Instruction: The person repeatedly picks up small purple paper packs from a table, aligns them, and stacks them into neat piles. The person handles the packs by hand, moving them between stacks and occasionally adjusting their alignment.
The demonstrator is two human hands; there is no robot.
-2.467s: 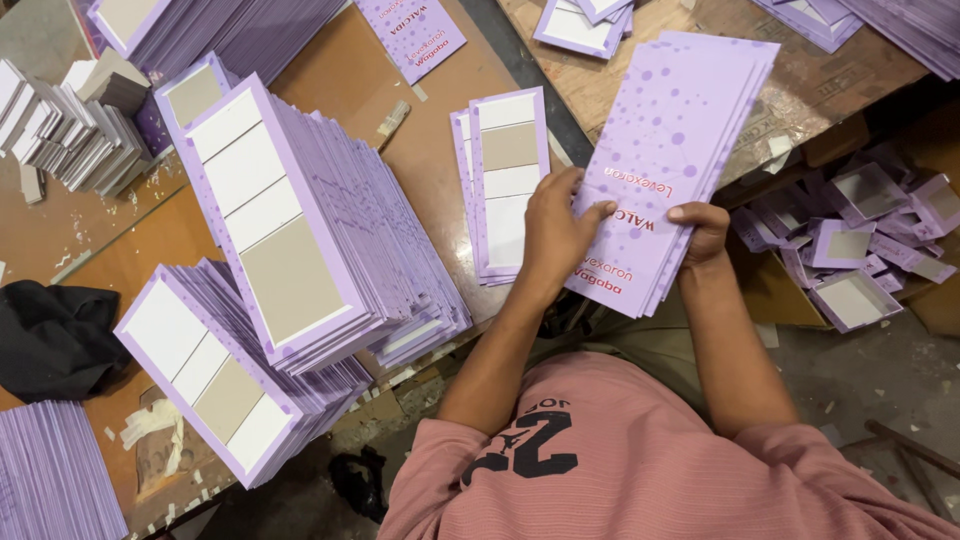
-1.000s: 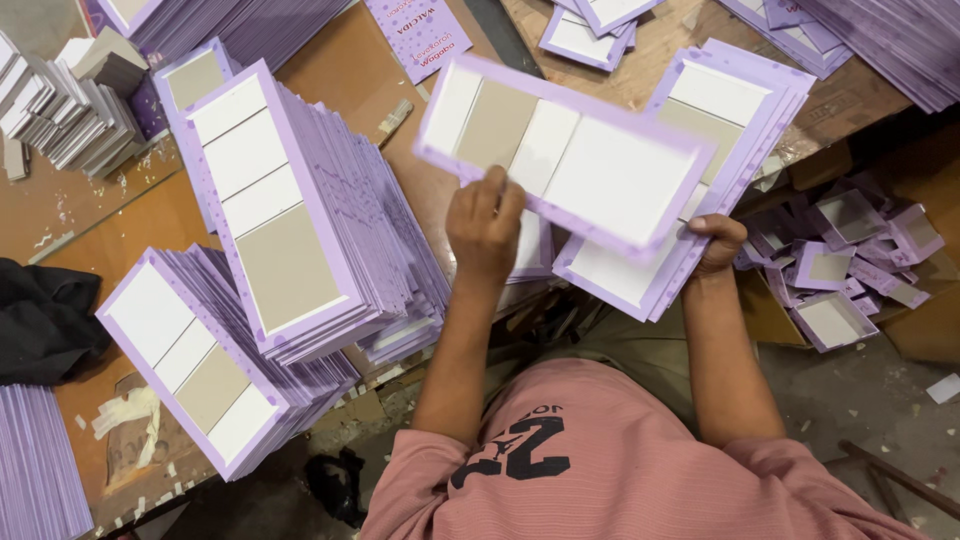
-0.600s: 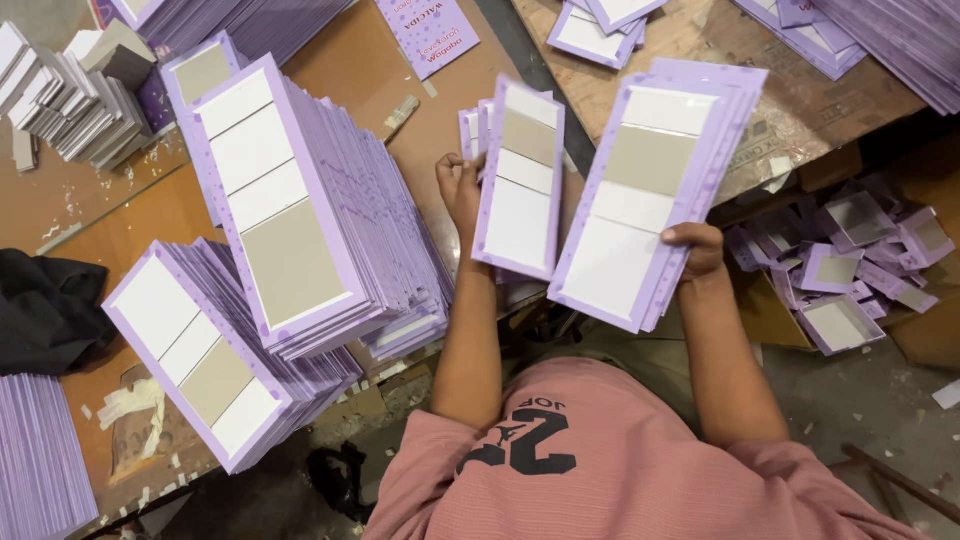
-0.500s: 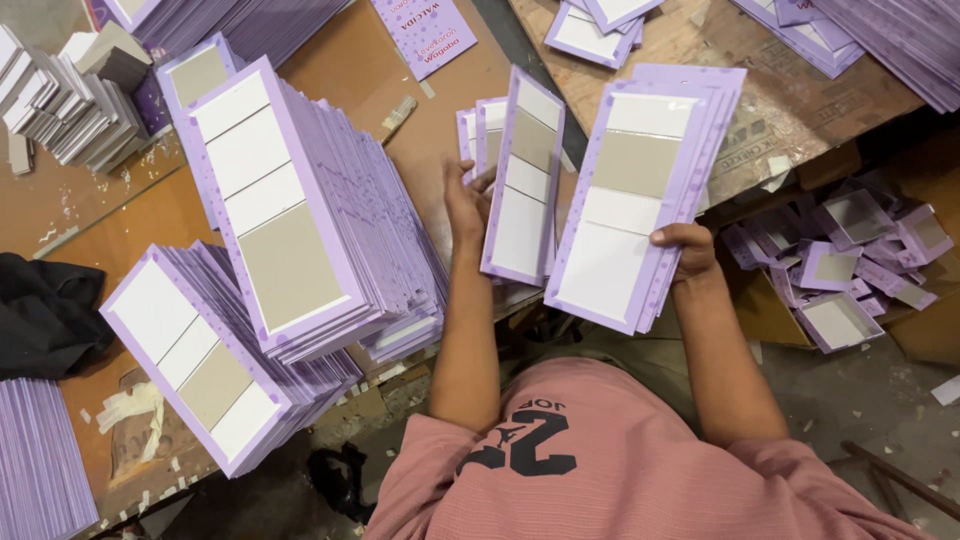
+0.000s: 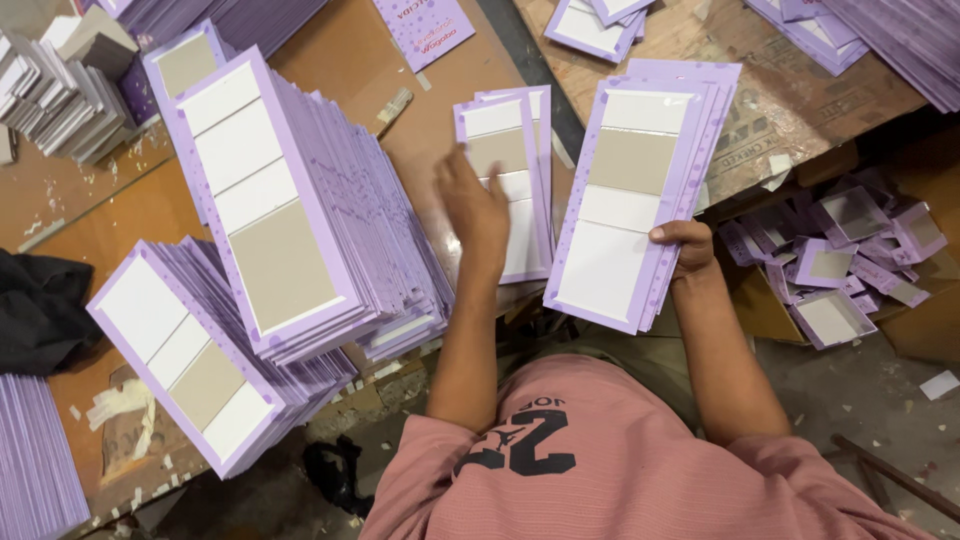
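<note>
My right hand (image 5: 682, 243) grips a stack of lilac cards (image 5: 640, 190) right of centre. My left hand (image 5: 478, 205), fingers loosely open, rests flat on the small pile (image 5: 505, 150) at centre, beside the tall stacks (image 5: 290, 210) on the left.

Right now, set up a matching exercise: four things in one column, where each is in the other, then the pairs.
Things:
1. left hand
2. right hand
3. black cloth
4. small open purple boxes

Places:
A. heaped in a carton at the far right
B. lying flat on the short stack of purple panels in the middle
C. gripping the lower edge of a fanned bundle of panels
D. at the table's left edge

Pairs: 1-B, 2-C, 3-D, 4-A
</note>
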